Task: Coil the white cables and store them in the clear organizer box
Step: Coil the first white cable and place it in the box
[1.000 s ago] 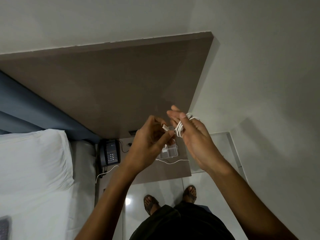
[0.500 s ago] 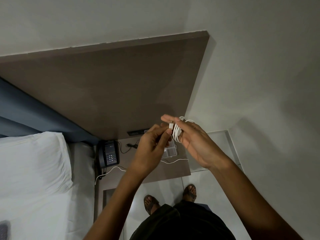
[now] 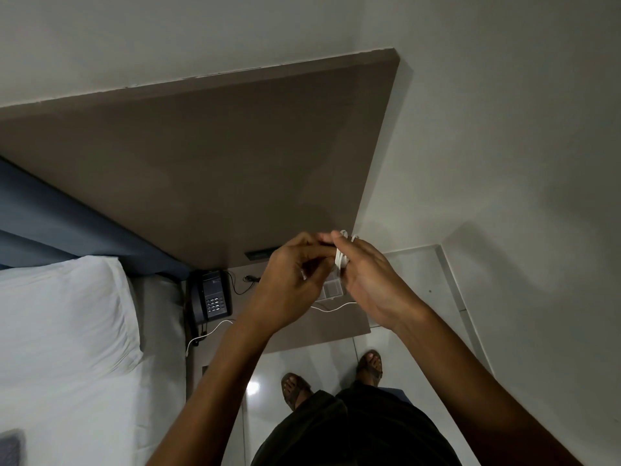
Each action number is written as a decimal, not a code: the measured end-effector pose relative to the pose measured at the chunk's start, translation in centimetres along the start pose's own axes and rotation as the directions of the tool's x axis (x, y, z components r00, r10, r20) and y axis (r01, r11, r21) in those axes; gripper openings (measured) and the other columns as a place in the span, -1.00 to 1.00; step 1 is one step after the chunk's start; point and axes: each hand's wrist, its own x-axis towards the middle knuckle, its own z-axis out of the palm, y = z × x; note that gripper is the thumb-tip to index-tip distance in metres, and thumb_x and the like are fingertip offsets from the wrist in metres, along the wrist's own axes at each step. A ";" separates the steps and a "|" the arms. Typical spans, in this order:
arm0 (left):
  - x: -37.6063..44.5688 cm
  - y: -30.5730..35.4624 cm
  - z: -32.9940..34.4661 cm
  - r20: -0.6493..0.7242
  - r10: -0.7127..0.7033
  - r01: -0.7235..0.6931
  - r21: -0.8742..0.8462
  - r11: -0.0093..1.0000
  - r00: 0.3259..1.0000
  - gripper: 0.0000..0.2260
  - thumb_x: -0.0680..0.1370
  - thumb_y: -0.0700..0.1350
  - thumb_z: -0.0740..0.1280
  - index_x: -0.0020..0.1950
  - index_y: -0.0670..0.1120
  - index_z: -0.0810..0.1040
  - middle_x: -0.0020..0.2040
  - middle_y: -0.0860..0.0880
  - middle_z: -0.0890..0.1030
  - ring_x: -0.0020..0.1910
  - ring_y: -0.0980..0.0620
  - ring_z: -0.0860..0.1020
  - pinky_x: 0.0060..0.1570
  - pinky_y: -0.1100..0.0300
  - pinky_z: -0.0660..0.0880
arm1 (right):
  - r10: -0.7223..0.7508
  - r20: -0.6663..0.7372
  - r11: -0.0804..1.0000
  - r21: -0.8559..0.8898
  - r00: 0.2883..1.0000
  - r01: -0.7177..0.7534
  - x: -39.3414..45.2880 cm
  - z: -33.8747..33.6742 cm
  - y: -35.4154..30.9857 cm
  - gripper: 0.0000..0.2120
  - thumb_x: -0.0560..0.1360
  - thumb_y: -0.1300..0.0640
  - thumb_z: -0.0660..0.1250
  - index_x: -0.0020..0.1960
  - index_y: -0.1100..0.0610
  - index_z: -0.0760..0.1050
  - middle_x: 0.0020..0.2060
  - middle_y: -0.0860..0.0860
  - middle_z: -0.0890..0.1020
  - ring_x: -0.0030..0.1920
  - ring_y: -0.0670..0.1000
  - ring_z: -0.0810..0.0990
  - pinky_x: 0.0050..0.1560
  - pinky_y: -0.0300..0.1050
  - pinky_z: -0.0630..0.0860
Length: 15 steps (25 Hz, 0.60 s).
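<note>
A white cable [image 3: 340, 258] is wound in loops around the fingers of my right hand [image 3: 368, 280], held up above the bedside table. My left hand [image 3: 294, 284] meets it from the left, its fingertips pinching the cable's end against the coil. The clear organizer box [image 3: 332, 290] lies on the brown bedside table [image 3: 336, 326] below, mostly hidden behind both hands. A second white cable [image 3: 331, 308] lies loose on the table in front of the box and trails left toward the phone.
A black desk phone [image 3: 211, 297] sits at the table's left end beside a bed with a white pillow [image 3: 64, 314]. A brown headboard panel [image 3: 201, 169] rises behind. My sandalled feet [image 3: 336, 378] stand on the glossy tiled floor; a white wall is to the right.
Both hands have come together and dropped slightly; my left hand has brought the cable's end onto the coil on my right fingers.
</note>
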 end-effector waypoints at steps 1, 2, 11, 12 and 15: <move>0.1 -0.2 -0.1 0.044 -0.008 0.009 -0.016 1.000 0.999 -0.79 0.68 -0.25 0.39 0.24 -0.08 0.76 0.18 -0.01 0.63 0.02 -0.04 0.65 0.07 0.06 0.64 | 0.002 -0.016 1.000 0.029 1.000 -0.001 0.1 -0.1 0.0 -0.68 0.78 0.04 0.18 0.23 0.05 0.71 0.15 -0.06 0.80 0.25 -0.12 0.73 0.29 -0.23 0.62; 0.2 -0.3 -0.1 0.077 -0.036 0.041 -0.067 0.997 0.996 -0.80 0.69 -0.22 0.39 0.25 -0.07 0.75 0.20 -0.02 0.61 0.04 -0.07 0.64 0.10 -0.01 0.64 | -0.002 -0.015 0.999 0.044 1.000 0.002 0.1 -0.1 0.0 -0.68 0.79 0.05 0.17 0.25 0.07 0.70 0.15 -0.05 0.80 0.25 -0.10 0.73 0.24 -0.24 0.64; 0.1 -1.5 0.6 -0.250 -0.200 0.108 -0.336 0.935 0.947 -0.88 0.70 -0.17 0.39 0.18 -0.05 0.71 0.08 0.01 0.76 0.00 0.13 0.73 -0.01 0.22 0.62 | 0.080 -0.152 0.994 0.087 0.985 -0.067 0.2 -0.5 0.3 -0.70 0.79 0.12 0.19 -0.06 0.17 0.56 -0.19 0.05 0.70 -0.15 -0.01 0.72 0.14 -0.07 0.58; 0.4 -1.7 0.5 -0.262 -0.244 0.154 -0.319 0.935 0.934 -0.87 0.70 -0.11 0.38 0.21 0.00 0.69 0.15 -0.03 0.71 0.05 0.11 0.70 0.01 0.18 0.60 | 0.104 -0.084 0.989 0.113 0.991 -0.094 0.0 -0.6 0.2 -0.66 0.79 0.10 0.19 -0.14 0.13 0.51 -0.26 0.02 0.63 -0.22 -0.01 0.65 0.03 -0.10 0.56; 0.6 -2.2 0.8 0.163 -0.355 0.390 -0.441 0.809 0.921 -0.72 0.76 0.11 0.22 0.31 0.10 0.69 0.18 0.02 0.74 0.14 0.12 0.71 0.17 0.14 0.61 | 0.177 0.125 0.966 0.165 0.976 -0.197 -0.7 -0.4 0.2 -0.64 0.77 0.03 0.20 -0.18 0.08 0.43 -0.36 -0.04 0.42 -0.35 -0.06 0.46 -0.21 -0.21 0.51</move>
